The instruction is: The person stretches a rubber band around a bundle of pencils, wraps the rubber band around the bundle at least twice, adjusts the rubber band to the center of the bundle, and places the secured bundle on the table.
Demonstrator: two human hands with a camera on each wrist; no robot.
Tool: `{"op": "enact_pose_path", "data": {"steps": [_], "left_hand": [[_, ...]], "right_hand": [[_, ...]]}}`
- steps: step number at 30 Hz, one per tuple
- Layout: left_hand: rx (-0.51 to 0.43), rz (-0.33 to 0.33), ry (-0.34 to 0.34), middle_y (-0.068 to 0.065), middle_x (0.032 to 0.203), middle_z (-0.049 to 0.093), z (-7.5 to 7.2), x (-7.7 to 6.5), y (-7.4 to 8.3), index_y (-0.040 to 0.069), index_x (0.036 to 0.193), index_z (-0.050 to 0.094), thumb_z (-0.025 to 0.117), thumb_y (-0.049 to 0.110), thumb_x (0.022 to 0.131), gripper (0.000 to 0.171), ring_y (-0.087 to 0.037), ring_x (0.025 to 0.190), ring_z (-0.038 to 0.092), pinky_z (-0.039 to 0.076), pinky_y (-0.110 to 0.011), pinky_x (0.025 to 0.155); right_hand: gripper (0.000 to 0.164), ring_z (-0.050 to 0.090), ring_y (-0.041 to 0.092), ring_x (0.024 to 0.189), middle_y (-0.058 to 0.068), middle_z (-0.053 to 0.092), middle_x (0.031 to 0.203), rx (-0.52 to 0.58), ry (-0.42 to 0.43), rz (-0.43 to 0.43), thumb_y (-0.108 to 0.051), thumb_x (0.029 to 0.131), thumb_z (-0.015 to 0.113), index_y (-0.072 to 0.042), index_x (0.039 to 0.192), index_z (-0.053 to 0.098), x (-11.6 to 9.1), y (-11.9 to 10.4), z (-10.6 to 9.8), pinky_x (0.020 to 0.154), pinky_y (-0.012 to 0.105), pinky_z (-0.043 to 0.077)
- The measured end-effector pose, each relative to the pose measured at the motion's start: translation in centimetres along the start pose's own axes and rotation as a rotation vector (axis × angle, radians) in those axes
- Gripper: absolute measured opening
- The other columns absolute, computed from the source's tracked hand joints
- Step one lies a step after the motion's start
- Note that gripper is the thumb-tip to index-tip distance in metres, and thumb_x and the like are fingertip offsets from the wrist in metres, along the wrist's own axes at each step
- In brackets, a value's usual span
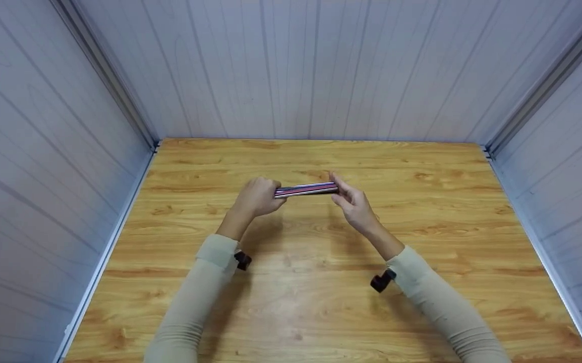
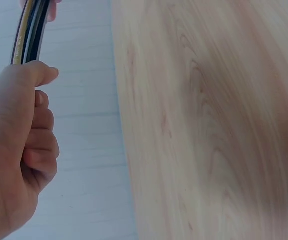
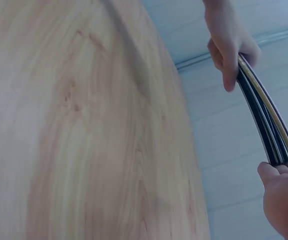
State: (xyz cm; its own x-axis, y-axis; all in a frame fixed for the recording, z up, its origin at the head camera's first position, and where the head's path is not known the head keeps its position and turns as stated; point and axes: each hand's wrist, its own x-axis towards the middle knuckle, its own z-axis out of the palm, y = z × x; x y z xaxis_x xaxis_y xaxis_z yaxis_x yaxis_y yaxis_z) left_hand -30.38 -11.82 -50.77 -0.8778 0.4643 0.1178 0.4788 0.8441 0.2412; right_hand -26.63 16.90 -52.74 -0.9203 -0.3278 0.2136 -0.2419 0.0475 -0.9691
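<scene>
A bundle of slim, straight sticks that look like pencils (image 1: pixel 306 190) is held level above the table between both hands. Pink, blue, dark and white stripes show along it in the head view; from the left wrist, one gold pencil (image 2: pixel 21 35) carries small lettering. My left hand (image 1: pixel 258 196) grips the left end, its thumb along the near side and its fingers curled. At the opposite end, my right hand (image 1: pixel 355 206) pinches the bundle between thumb and fingers. The ends of the pencils are hidden inside the hands.
Below lies a wood-grain table (image 1: pixel 296 282), with shadows of the arms on it. White panelled walls (image 1: pixel 291 70) enclose its back and both sides. A small black camera (image 1: pixel 243 260) sits at the left wrist, another black camera (image 1: pixel 383 281) at the right.
</scene>
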Motion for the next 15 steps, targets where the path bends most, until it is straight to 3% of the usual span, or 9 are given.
{"op": "enact_pose_path", "data": {"steps": [6,11,15], "left_hand": [[0.073,-0.006,-0.036,0.004,0.068,0.046,-0.34,0.02,0.70,0.013,0.079,0.057,0.074,0.040,0.109,0.044,-0.016,0.065,0.042,0.038,-0.035,0.064],[-0.021,0.001,-0.098,0.003,0.069,0.051,-0.27,-0.05,0.81,0.009,0.087,0.067,0.071,0.063,0.106,0.057,-0.012,0.061,0.042,0.035,-0.028,0.060],[-0.043,0.001,-0.119,0.002,0.072,0.053,-0.25,-0.29,0.47,0.007,0.093,0.069,0.065,0.066,0.108,0.061,-0.013,0.062,0.044,0.036,-0.028,0.063]], "right_hand": [[0.064,0.024,0.049,0.171,0.034,0.021,0.182,-0.007,0.017,0.020,0.008,0.114,0.048,0.014,0.171,0.021,-0.28,-0.12,0.61,0.124,0.016,0.040],[0.065,0.026,0.051,0.170,0.035,0.021,0.182,-0.033,0.022,0.015,0.009,0.113,0.049,0.014,0.171,0.022,-0.33,-0.26,0.59,0.132,0.037,0.035],[0.066,0.023,0.053,0.170,0.036,0.019,0.182,-0.035,0.010,0.008,0.011,0.112,0.049,0.015,0.171,0.020,-0.31,-0.28,0.57,0.133,0.047,0.031]]}}
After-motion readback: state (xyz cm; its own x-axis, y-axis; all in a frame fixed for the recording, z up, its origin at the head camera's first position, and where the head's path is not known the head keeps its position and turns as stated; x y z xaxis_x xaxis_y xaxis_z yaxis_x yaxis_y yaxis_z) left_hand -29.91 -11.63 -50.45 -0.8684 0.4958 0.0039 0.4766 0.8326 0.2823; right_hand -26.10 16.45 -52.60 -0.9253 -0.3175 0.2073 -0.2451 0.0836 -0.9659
